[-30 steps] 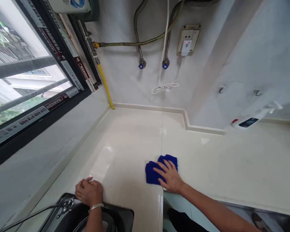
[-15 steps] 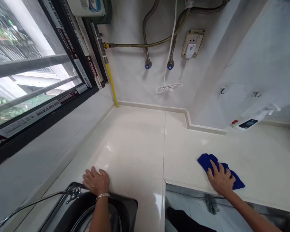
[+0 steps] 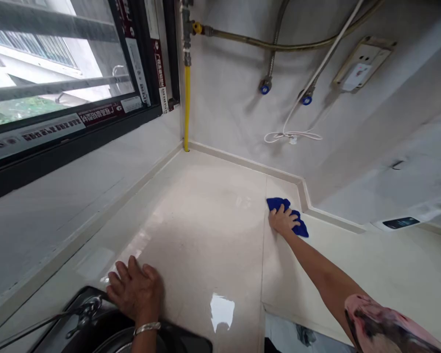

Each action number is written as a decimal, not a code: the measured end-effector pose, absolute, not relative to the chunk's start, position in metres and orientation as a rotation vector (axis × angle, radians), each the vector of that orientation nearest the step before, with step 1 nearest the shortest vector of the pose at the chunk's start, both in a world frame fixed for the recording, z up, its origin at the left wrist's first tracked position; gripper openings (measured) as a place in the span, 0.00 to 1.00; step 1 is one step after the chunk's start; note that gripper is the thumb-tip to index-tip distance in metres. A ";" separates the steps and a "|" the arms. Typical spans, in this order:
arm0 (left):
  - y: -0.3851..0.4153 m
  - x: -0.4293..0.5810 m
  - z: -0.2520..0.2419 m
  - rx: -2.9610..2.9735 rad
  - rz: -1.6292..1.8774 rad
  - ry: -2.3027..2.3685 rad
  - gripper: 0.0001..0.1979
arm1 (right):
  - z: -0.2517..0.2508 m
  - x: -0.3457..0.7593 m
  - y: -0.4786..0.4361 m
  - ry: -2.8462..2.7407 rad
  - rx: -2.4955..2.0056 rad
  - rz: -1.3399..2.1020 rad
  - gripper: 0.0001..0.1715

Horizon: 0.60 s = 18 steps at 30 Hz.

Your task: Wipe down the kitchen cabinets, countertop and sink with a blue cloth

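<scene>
A blue cloth (image 3: 300, 226) lies bunched on the pale countertop (image 3: 206, 230), close to the jog in the low ledge along the back wall. Pressed on top of it is my right hand (image 3: 282, 220), fingers spread and curled over the fabric, arm stretched forward. My left hand (image 3: 135, 289) rests palm down on the counter just behind the black sink (image 3: 183, 338), its fingers apart and nothing in them. A silver bracelet (image 3: 147, 327) circles the left wrist. The metal faucet (image 3: 86, 314) stands left of that hand.
A yellow pipe (image 3: 187, 108) rises in the back corner. A coiled white cord (image 3: 294, 135) hangs below the plugged-in socket (image 3: 363, 66). To the right, a white spray bottle (image 3: 400, 223) stands by the wall. A dark-framed window (image 3: 73, 117) borders the left side.
My right hand has moved the blue cloth forward and left, from near the counter's front edge to the back ledge. My left hand stays by the sink. The view has shifted and tilted.
</scene>
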<state>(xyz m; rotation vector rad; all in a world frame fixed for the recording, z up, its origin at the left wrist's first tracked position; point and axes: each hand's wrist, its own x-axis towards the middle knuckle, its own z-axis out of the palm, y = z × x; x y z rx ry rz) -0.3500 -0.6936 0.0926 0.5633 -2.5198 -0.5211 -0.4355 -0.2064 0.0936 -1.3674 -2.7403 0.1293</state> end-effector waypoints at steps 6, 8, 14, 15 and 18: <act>-0.691 -0.347 0.093 0.615 -0.445 -2.589 0.28 | 0.097 -0.556 -0.284 -2.764 -1.059 0.187 0.40; -0.690 -0.346 0.092 0.637 -0.441 -2.609 0.28 | 0.098 -0.586 -0.322 -2.813 -0.894 0.235 0.40; -0.691 -0.344 0.092 0.703 -0.458 -2.648 0.27 | 0.100 -0.604 -0.459 -3.027 -0.146 0.319 0.40; -0.692 -0.344 0.092 0.707 -0.454 -2.646 0.27 | 0.101 -0.595 -0.479 -3.055 0.003 0.318 0.39; -0.695 -0.344 0.089 0.688 -0.446 -2.635 0.26 | 0.107 -0.550 -0.519 -3.089 0.426 0.335 0.38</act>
